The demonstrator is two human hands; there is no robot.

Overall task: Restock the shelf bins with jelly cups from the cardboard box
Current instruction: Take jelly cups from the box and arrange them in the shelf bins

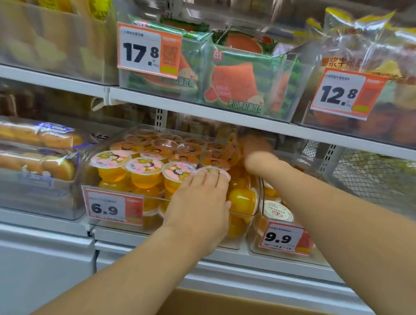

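- The bread loaves (30, 146) lay in a clear bin well to the left of the jelly bin (117, 193), on the same shelf.
- The jelly bin, marked by the 6.9 price tag (112, 208) on its front wall, was packed with orange jelly cups (144, 171) in rows, lids up, stacked at least two deep at the front.
- The left hand (199, 205) rested at the jelly bin's front right corner, palm down, its straight fingers (207, 176) lying flat on the lid of the front-row cup furthest right (213, 171); the hand was released, pressing rather than grasping.
- That cup lay directly under the fingertips, upright, so the left hand was the nearer one for seating it level with its row.
- The right hand (256, 148) reached deep under the upper shelf to the jelly bin's back right corner, beside cups tilted on their sides (234, 149); motion blur hid its fingers, so I cannot tell whether it grasped anything.
- Right of the jelly bin, touching its side wall, stood a second bin (253, 240) with the 9.9 tag (285, 237) and a white-lidded cup (278, 211).
- The cardboard box (253, 313) sat below the jelly bin, near the person, its inside out of sight.
- My judgement: the bin looked nearly full, so the next move likely called for settling the loose back-corner cups.
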